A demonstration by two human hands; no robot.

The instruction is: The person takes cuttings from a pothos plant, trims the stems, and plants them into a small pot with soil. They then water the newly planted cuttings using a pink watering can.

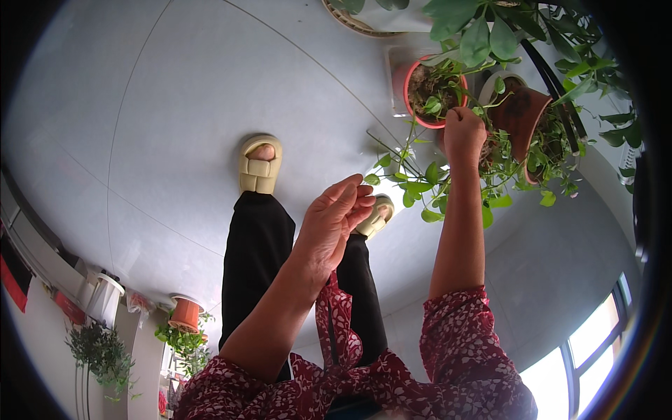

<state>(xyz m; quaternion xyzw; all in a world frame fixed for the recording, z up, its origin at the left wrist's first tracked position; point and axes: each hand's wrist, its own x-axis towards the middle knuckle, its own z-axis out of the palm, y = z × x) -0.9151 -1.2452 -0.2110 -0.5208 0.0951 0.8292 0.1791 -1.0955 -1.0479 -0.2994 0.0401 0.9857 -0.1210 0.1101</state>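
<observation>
My right hand (464, 134) is closed at the rim of a red plastic pot (426, 122) that holds soil and a trailing green vine. Its fingertips are curled out of sight, so whether it grips a stem cannot be told. Lower and to the left, my left hand (338, 220) is raised with fingers partly bent and apart, near the leaf tips of long vine stems (415, 186). Whether a leaf tip touches its fingers is unclear. Just right of my right hand, a brown pot (517, 121) lies tilted, with vines spilling from it.
Large-leafed foliage (475, 42) overhangs the pots at the upper right. A round-rimmed planter (362, 26) stands at the top. My slippered feet (259, 163) are on the grey tiled floor (178, 105). An orange pot (185, 314) and a white pot (105, 299) appear at lower left.
</observation>
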